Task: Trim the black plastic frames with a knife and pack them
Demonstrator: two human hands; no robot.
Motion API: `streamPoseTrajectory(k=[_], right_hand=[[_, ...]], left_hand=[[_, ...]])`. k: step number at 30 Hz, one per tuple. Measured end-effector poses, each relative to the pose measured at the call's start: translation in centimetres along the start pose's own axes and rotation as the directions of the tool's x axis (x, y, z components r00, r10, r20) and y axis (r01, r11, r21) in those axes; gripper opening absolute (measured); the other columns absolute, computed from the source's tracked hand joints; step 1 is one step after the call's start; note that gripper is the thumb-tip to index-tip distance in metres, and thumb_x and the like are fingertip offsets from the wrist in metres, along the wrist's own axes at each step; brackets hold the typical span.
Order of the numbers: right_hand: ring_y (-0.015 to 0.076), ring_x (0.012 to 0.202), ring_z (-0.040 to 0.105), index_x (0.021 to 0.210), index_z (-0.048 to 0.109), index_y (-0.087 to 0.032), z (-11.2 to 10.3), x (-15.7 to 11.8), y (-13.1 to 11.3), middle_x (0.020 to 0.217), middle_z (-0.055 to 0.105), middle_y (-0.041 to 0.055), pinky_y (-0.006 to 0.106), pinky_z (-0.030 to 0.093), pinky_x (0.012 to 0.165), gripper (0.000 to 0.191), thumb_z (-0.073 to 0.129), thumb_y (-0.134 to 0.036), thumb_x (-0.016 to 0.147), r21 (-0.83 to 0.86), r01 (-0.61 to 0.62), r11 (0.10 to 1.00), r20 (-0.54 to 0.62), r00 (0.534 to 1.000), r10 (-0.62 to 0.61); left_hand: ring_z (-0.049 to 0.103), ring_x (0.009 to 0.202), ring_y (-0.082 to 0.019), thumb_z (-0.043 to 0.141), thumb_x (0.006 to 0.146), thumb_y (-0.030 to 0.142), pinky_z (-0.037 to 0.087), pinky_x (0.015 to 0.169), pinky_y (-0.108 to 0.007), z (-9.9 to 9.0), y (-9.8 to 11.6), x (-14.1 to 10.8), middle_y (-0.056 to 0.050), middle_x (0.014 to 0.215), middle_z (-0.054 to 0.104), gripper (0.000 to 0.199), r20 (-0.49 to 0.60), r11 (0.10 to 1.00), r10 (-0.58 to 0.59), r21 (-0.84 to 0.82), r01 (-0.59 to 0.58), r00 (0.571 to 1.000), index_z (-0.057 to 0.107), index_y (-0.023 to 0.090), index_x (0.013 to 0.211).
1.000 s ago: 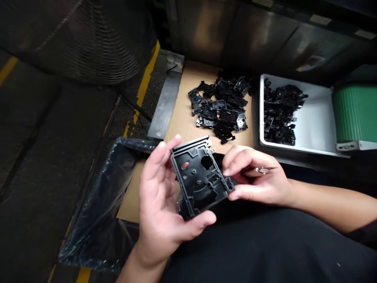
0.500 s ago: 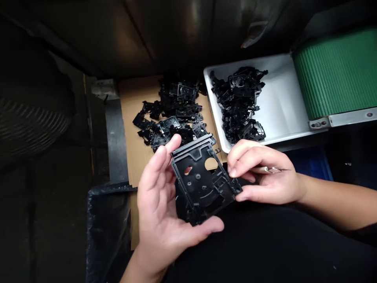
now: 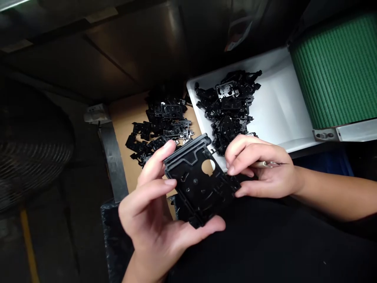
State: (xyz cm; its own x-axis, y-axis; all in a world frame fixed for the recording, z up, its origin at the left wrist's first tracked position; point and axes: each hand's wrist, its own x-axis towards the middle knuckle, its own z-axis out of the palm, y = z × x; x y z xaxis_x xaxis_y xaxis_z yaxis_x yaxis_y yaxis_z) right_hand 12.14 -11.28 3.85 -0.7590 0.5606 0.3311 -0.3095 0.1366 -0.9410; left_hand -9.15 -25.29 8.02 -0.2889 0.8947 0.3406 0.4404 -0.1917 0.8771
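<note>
A flat black moulded plastic frame (image 3: 203,192), with a round hole and raised ribs, is held up tilted in front of me. My left hand (image 3: 159,212) grips it along its left side: a fingertip rests on its front face, and the thumb runs along the lower edge. My right hand (image 3: 262,169) is closed at the frame's right edge, finger and thumb tips against its corner. Across that palm lies a slim tool (image 3: 263,164) with a pale handle and a thin metal point aimed back towards the wrist. Its other end is hidden by my fingers.
Similar black parts (image 3: 172,112) are heaped on brown cardboard (image 3: 122,118). More lie in a white tray (image 3: 273,106) at the right, beside a green ribbed conveyor belt (image 3: 341,74). A fan (image 3: 32,145) stands at the left, and a dark metal wall (image 3: 132,47) rises behind.
My view has tilted and shifted. A left-hand finger has come round onto the frame's front face, and the frame has turned slightly. My right hand stays at its right edge.
</note>
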Motion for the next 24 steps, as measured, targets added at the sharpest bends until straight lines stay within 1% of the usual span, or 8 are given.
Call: streamPoseTrajectory(k=[3, 5, 9, 11, 16, 20, 22, 24], right_hand=[[0.0081, 0.065, 0.046, 0.112, 0.075, -0.019, -0.8, 0.5, 0.3, 0.105, 0.064, 0.0044, 0.02, 0.044, 0.047, 0.027, 0.088, -0.021, 0.089, 0.022, 0.019, 1.0, 0.008, 1.0, -0.019], [0.0082, 0.066, 0.047, 0.112, 0.075, -0.018, -1.2, 0.9, 0.5, 0.105, 0.064, 0.0049, 0.02, 0.043, 0.047, 0.028, 0.089, -0.02, 0.088, 0.032, 0.036, 0.999, 0.017, 0.999, -0.036], [0.0065, 0.063, 0.045, 0.113, 0.075, -0.018, -1.6, 1.6, 0.8, 0.106, 0.064, 0.0044, 0.019, 0.043, 0.047, 0.028, 0.089, -0.022, 0.088, 0.03, 0.046, 0.999, 0.046, 0.998, -0.047], [0.0059, 0.062, 0.044, 0.112, 0.075, -0.018, -1.6, 2.0, 0.8, 0.106, 0.064, 0.0048, 0.019, 0.043, 0.047, 0.028, 0.09, -0.022, 0.088, 0.031, 0.045, 0.998, 0.06, 0.997, -0.047], [0.0052, 0.059, 0.042, 0.114, 0.076, -0.018, -1.7, 2.9, 0.8, 0.105, 0.063, 0.0041, 0.021, 0.042, 0.046, 0.027, 0.088, -0.022, 0.09, 0.052, 0.034, 0.998, 0.073, 0.997, -0.037], [0.006, 0.061, 0.042, 0.114, 0.075, -0.018, -1.7, 3.5, 0.6, 0.105, 0.062, 0.0035, 0.021, 0.042, 0.046, 0.026, 0.087, -0.021, 0.091, 0.035, 0.039, 0.999, 0.109, 0.993, -0.043], [0.0062, 0.061, 0.043, 0.114, 0.075, -0.017, -1.7, 3.7, 0.4, 0.105, 0.062, 0.0036, 0.022, 0.043, 0.046, 0.026, 0.087, -0.02, 0.091, 0.033, 0.057, 0.998, 0.119, 0.991, -0.061], [0.0065, 0.061, 0.044, 0.114, 0.076, -0.017, -1.6, 3.9, 0.3, 0.105, 0.063, 0.0038, 0.023, 0.044, 0.047, 0.026, 0.087, -0.02, 0.091, 0.031, 0.075, 0.997, 0.125, 0.989, -0.079]], left_hand=[[0.062, 0.142, -0.034, 0.108, 0.053, 0.042, 0.05, 0.123, -0.059, 0.0, -0.1, 0.7, -0.009, 0.147, 0.069, 0.084, 0.015, 0.998, 0.043, 0.042, -0.044, 0.999, 0.068, 0.029, 0.127], [0.063, 0.14, -0.035, 0.107, 0.053, 0.044, 0.053, 0.12, -0.057, -0.1, 0.0, 0.9, -0.01, 0.148, 0.068, 0.083, 0.025, 0.996, 0.055, 0.074, -0.056, 0.998, 0.069, 0.029, 0.125], [0.062, 0.138, -0.037, 0.104, 0.054, 0.056, 0.054, 0.115, -0.061, -0.6, 0.1, 1.1, -0.008, 0.15, 0.065, 0.078, 0.033, 0.983, 0.028, 0.178, -0.034, 0.999, 0.069, 0.033, 0.119], [0.062, 0.137, -0.038, 0.104, 0.053, 0.058, 0.053, 0.113, -0.063, -0.7, 0.2, 1.1, -0.006, 0.151, 0.064, 0.075, 0.036, 0.976, 0.013, 0.219, -0.021, 0.999, 0.069, 0.035, 0.116], [0.058, 0.141, -0.038, 0.101, 0.06, 0.057, 0.048, 0.119, -0.067, -0.8, 0.8, 1.0, -0.005, 0.155, 0.059, 0.063, 0.014, 0.976, -0.034, 0.218, 0.03, 0.999, 0.068, 0.035, 0.108], [0.055, 0.146, -0.039, 0.102, 0.063, 0.05, 0.045, 0.125, -0.069, -0.7, 1.2, 0.8, -0.004, 0.156, 0.058, 0.055, -0.002, 0.97, -0.036, 0.241, 0.036, 0.999, 0.07, 0.032, 0.103], [0.055, 0.148, -0.039, 0.104, 0.061, 0.045, 0.046, 0.126, -0.068, -0.5, 1.3, 0.5, -0.003, 0.155, 0.059, 0.062, -0.038, 0.974, -0.004, 0.225, 0.012, 0.999, 0.072, 0.035, 0.114], [0.058, 0.146, -0.038, 0.106, 0.055, 0.045, 0.049, 0.124, -0.067, -0.1, 1.5, 0.2, 0.003, 0.153, 0.062, 0.09, -0.12, 0.986, -0.045, 0.154, 0.063, 0.992, 0.065, 0.047, 0.134]])
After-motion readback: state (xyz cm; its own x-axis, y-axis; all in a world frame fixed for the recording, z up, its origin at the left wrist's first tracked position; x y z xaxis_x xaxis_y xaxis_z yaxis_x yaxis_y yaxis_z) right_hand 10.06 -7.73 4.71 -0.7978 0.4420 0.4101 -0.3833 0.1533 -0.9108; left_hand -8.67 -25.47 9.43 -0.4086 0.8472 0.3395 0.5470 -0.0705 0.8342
